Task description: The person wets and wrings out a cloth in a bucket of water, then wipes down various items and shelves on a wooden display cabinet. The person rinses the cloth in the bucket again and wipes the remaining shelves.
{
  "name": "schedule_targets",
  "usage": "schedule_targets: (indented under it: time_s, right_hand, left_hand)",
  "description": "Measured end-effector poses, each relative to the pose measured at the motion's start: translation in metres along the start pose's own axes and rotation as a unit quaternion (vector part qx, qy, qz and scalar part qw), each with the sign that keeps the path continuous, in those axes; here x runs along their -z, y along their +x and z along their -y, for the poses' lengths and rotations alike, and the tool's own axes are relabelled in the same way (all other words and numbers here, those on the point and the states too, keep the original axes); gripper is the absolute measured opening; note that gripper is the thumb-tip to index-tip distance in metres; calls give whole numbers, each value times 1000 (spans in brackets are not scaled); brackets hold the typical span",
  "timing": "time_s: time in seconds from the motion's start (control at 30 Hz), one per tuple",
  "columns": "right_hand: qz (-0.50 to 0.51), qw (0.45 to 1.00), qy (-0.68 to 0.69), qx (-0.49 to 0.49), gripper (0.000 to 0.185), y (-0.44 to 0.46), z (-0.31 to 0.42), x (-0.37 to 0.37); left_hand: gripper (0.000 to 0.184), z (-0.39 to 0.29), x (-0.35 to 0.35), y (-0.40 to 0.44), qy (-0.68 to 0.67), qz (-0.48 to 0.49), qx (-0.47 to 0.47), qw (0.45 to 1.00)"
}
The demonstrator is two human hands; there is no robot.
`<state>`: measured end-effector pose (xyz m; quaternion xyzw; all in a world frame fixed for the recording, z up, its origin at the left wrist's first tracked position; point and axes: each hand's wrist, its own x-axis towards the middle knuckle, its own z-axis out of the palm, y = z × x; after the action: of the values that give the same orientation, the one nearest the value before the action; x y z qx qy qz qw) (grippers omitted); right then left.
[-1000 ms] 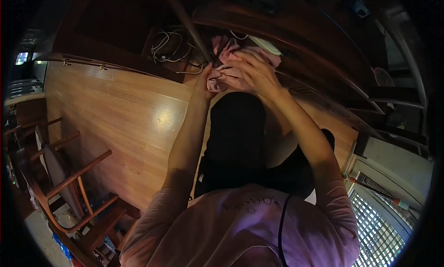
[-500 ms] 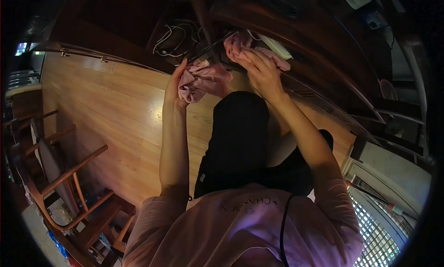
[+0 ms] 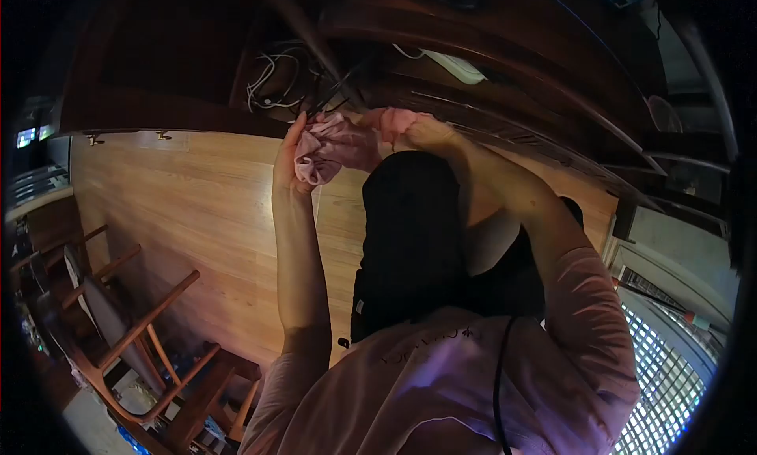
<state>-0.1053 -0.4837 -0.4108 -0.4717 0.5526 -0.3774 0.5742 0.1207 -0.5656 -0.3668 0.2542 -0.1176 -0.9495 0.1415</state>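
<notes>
Bunched in my left hand point(image 3: 287, 165) is a pink cloth point(image 3: 322, 149), its folds hanging toward my knee. Black cables point(image 3: 335, 96) run just above that hand; whether the fingers also touch them I cannot tell. My right hand point(image 3: 432, 133) is bent down beyond my knee, closed on pink cloth point(image 3: 398, 122), with its fingers mostly hidden. The two pink parts nearly meet, and I cannot see whether they are one piece.
A dark wooden cabinet point(image 3: 489, 100) with shelves stands ahead. White cables point(image 3: 272, 80) lie coiled in an open compartment, and a white flat object point(image 3: 456, 67) rests on the shelf. Wooden chairs point(image 3: 146, 321) stand at the left. A lattice window point(image 3: 658, 384) is at right.
My right hand has come down off the shelf edge toward my knee, bringing its pink cloth closer to my left hand. The white flat object now shows uncovered. My view has shifted slightly.
</notes>
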Motion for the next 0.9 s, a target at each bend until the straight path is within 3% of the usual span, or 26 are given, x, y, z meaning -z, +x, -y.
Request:
schedule_targets:
  time_s: [0.1,0.2,0.23,0.27,0.3,0.33,0.37,0.4,0.43,0.5,0.6,0.67,0.7,0.8,0.83,0.9]
  right_hand:
    - [11,995,103,-10,42,-92,-53,36]
    - [27,978,205,-9,41,-157,-91,50]
    - [18,978,207,-6,41,-176,-84,58]
    - [15,995,64,-76,41,-200,-66,67]
    - [12,986,-81,-145,41,-220,-58,73]
    - [5,987,-77,-141,41,-237,-63,75]
    - [-3,965,-183,-188,39,-252,-74,79]
    - [-11,929,-287,-232,38,-265,-83,83]
    - [-12,931,-287,-225,38,-283,-100,90]
    - [-19,906,-392,-157,37,-327,-149,108]
    - [-30,865,-494,-82,36,-345,-161,113]
    - [20,746,-665,5,39,-327,-96,91]
    - [20,748,-664,9,39,-306,-75,81]
    - [-95,904,-362,208,32,-222,-19,42]
    - [-98,903,-360,212,32,-188,-2,30]
    - [-165,797,-520,261,33,-117,34,13]
  left_hand:
    - [38,4,2,8,-46,56,38,997]
    - [34,8,7,18,-25,-14,39,999]
    - [36,6,13,24,-91,76,108,987]
    - [38,8,16,29,-156,161,177,958]
    - [38,12,14,32,-149,162,184,958]
    - [41,16,12,32,-132,101,129,978]
    - [43,18,10,30,-112,38,67,991]
    - [43,20,8,32,-105,39,65,992]
    - [44,23,6,34,-61,20,39,997]
    - [43,28,13,40,-8,-36,-11,999]
    - [38,27,6,41,7,0,-5,1000]
    - [37,25,11,49,-2,0,-12,1000]
    - [37,25,14,50,-15,-4,-12,1000]
    - [34,29,5,49,-10,-32,-1,999]
    - [34,31,2,50,-5,-32,-2,999]
    - [37,32,-2,50,-31,-90,4,995]
